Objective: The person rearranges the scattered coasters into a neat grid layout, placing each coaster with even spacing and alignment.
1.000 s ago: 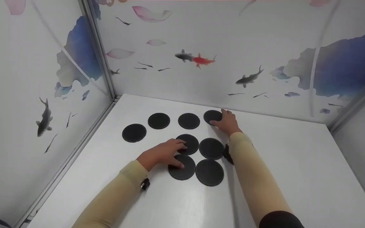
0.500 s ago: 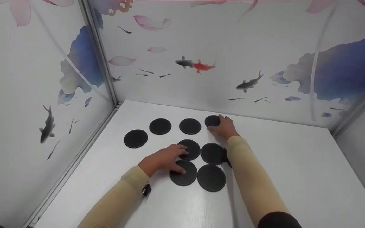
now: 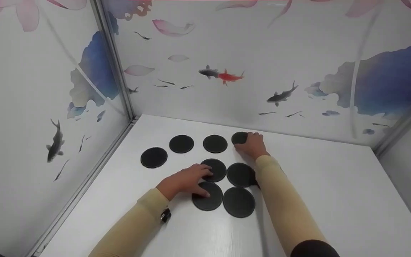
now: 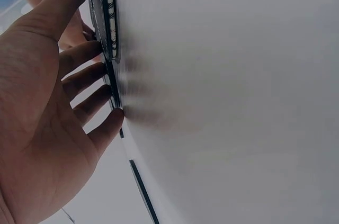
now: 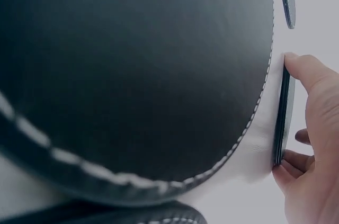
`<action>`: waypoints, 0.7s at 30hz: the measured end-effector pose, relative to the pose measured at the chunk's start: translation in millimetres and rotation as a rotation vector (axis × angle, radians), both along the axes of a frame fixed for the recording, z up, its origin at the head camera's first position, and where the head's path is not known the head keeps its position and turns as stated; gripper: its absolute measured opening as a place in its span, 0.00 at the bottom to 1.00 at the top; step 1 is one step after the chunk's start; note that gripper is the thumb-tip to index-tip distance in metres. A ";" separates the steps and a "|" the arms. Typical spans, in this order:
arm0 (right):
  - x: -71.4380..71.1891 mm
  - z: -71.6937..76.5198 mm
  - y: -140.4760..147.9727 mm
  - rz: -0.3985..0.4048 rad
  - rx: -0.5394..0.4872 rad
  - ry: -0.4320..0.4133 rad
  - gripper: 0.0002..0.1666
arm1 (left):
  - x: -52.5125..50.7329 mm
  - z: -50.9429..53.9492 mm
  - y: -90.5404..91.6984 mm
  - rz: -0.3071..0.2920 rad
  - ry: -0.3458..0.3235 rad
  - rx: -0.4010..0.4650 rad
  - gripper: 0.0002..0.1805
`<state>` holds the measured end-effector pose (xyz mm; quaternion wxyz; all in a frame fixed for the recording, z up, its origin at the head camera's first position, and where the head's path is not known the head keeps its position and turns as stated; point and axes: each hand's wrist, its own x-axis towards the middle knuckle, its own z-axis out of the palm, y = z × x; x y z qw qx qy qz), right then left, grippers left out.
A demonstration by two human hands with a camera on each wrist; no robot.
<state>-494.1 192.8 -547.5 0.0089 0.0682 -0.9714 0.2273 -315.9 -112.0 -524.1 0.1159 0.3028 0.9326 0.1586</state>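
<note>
In the head view, the left hand (image 3: 184,179) rests on two black round discs, its thumb on the lower disc (image 3: 209,203) and its fingertips on the upper disc (image 3: 218,171). In the left wrist view the left hand (image 4: 50,113) has its fingers spread along the disc edges. Farther back, the right hand (image 3: 253,146) pinches a black disc (image 3: 239,138) between thumb and fingers, covering its right side. The right wrist view shows the right hand (image 5: 320,123) gripping opposite edges of that disc (image 5: 284,118), which lies on the white table.
Two more discs (image 3: 239,202) (image 3: 239,175) lie close right of the left hand's pair; the right forearm partly overlaps one. Three others (image 3: 154,157) (image 3: 181,144) (image 3: 215,144) lie at the back left. Patterned panels (image 3: 234,100) stand behind and beside the table (image 3: 319,185).
The head view has tilted up, so everything sits lower in it. The right hand's fingers have come in over the back disc, covering more of it. The left hand stays on its two discs.
</note>
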 end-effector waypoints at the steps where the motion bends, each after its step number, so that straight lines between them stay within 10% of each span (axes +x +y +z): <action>1: 0.0 0.5 0.1 -0.002 0.001 0.007 0.57 | -0.1 -0.4 0.2 0.000 -0.001 0.001 0.44; 21: 10.6 4.1 11.3 -0.001 -0.016 0.047 0.55 | -2.7 -1.6 -1.3 -0.030 0.012 0.020 0.45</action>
